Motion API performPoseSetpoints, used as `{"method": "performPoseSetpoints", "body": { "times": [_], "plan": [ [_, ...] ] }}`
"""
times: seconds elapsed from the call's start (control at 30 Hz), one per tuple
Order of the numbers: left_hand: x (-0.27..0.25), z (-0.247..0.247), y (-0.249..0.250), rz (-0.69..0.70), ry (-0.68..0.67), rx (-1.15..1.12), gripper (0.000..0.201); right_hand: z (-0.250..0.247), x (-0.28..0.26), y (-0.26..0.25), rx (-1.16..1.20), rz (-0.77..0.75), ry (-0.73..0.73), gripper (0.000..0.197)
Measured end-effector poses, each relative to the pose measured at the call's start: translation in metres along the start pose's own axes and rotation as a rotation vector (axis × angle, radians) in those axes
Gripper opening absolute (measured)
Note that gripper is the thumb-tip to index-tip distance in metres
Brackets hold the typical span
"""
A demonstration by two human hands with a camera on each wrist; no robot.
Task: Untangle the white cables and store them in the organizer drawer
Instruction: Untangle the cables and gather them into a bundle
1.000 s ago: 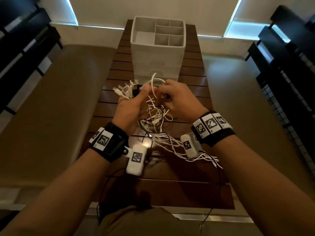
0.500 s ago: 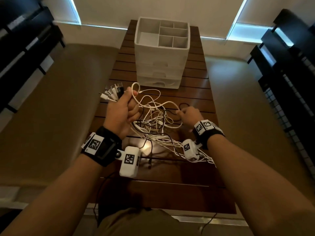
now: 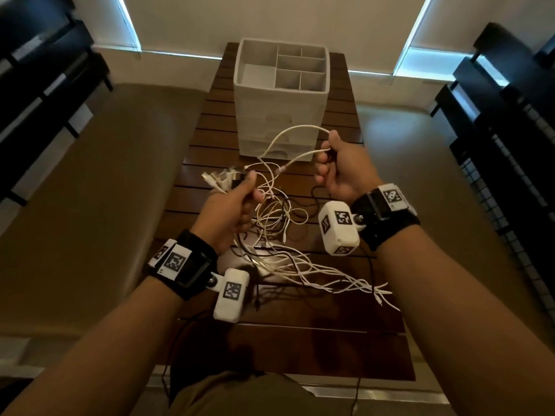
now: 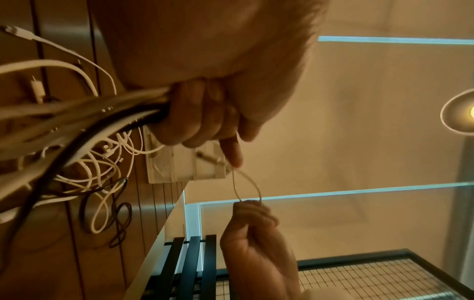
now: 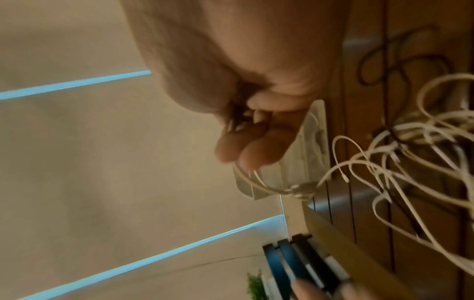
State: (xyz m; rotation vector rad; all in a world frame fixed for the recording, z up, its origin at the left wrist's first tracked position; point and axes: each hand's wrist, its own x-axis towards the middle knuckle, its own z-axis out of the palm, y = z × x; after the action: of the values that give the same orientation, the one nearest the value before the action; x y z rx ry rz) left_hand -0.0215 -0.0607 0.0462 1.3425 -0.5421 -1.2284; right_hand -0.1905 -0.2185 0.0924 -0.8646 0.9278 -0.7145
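Observation:
A tangle of white cables lies mid-table, with strands trailing right. My left hand grips a bundle of cable ends; their plugs fan out to its left. The left wrist view shows the fingers curled round that bundle. My right hand is raised to the right and pinches a loop of one white cable, which arcs in front of the white organizer. The loop hangs from my right fingertips. The organizer's drawers look closed; its top compartments are open.
The slatted wooden table is narrow, with edges close on both sides. A thin black cable lies among the white ones. Black racks stand at the left and right.
My right hand rose from the tangle, up and to the right, drawing a loop of white cable with it. My left hand kept its grip on the bundle.

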Motion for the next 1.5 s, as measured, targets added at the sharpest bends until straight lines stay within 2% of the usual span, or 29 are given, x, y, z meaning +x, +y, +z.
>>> {"method": "performPoseSetpoints", "body": {
  "times": [0.07, 0.13, 0.27, 0.33, 0.43, 0.47, 0.53, 0.63, 0.7, 0.77, 0.83, 0.93, 0.97, 1.0, 1.07, 1.1, 1.13, 1.2, 1.27, 1.37, 1.5],
  "plan": [
    [-0.005, 0.008, 0.001, 0.036, -0.077, 0.036, 0.049, 0.001, -0.007, 0.011, 0.147, -0.006, -0.094, 0.036],
    [-0.007, 0.015, 0.001, 0.066, -0.090, 0.014, 0.047, 0.002, -0.017, 0.026, 0.163, -0.008, -0.195, 0.036],
    [-0.009, 0.025, 0.001, 0.137, -0.117, -0.062, 0.046, -0.007, -0.034, 0.059, 0.049, 0.028, -0.342, 0.035],
    [-0.010, 0.028, 0.001, 0.150, -0.089, -0.061, 0.045, -0.011, -0.042, 0.070, -0.008, 0.062, -0.414, 0.036],
    [-0.012, 0.031, 0.000, 0.162, -0.070, -0.034, 0.028, -0.010, -0.053, 0.076, -0.090, 0.082, -0.456, 0.037],
    [-0.012, 0.031, 0.000, 0.160, -0.065, -0.025, 0.024, -0.008, -0.056, 0.077, -0.107, 0.088, -0.445, 0.037],
    [-0.013, 0.029, -0.002, 0.126, -0.045, -0.014, 0.032, -0.006, -0.060, 0.078, -0.154, 0.097, -0.380, 0.038],
    [-0.015, 0.027, -0.003, 0.047, -0.038, 0.040, 0.041, -0.001, -0.057, 0.080, -0.205, -0.036, -0.129, 0.030],
    [-0.018, 0.026, -0.003, 0.031, -0.038, 0.062, 0.045, 0.002, -0.049, 0.076, -0.137, -0.123, 0.052, 0.020],
    [-0.020, 0.025, -0.001, 0.058, -0.019, 0.037, 0.044, 0.001, -0.042, 0.071, -0.091, -0.105, 0.162, 0.012],
    [-0.022, 0.023, 0.002, 0.073, 0.006, 0.012, 0.044, -0.010, -0.037, 0.072, -0.272, -0.028, 0.185, 0.013],
    [-0.025, 0.023, 0.006, 0.100, -0.001, 0.040, 0.046, -0.026, -0.038, 0.085, -0.843, 0.107, 0.067, 0.009],
    [-0.025, 0.023, 0.006, 0.106, -0.009, 0.058, 0.045, -0.029, -0.039, 0.089, -0.967, 0.081, 0.084, 0.009],
    [-0.025, 0.024, 0.006, 0.106, -0.017, 0.074, 0.043, -0.031, -0.038, 0.091, -1.018, -0.020, 0.155, 0.013],
    [-0.027, 0.027, 0.004, 0.114, -0.027, 0.100, 0.031, -0.025, -0.043, 0.081, -0.936, -0.374, 0.286, 0.012],
    [-0.027, 0.029, 0.002, 0.124, -0.030, 0.120, 0.022, -0.019, -0.046, 0.073, -0.838, -0.520, 0.265, 0.009],
    [-0.028, 0.030, 0.001, 0.137, -0.033, 0.146, 0.017, -0.012, -0.049, 0.064, -0.734, -0.605, 0.173, 0.010],
    [-0.030, 0.032, -0.001, 0.183, -0.048, 0.198, 0.015, 0.004, -0.060, 0.048, -0.589, -0.612, -0.085, 0.017],
    [-0.033, 0.034, 0.000, 0.258, -0.081, 0.256, 0.017, 0.017, -0.069, 0.037, -0.576, -0.582, -0.238, 0.017],
    [-0.037, 0.033, 0.006, 0.310, -0.104, 0.306, 0.027, 0.022, -0.071, 0.032, -0.641, -0.598, -0.287, 0.008],
    [-0.037, 0.027, 0.006, 0.322, -0.140, 0.326, 0.028, 0.022, -0.075, 0.032, -0.866, -0.732, -0.267, 0.008]
  ]
}}
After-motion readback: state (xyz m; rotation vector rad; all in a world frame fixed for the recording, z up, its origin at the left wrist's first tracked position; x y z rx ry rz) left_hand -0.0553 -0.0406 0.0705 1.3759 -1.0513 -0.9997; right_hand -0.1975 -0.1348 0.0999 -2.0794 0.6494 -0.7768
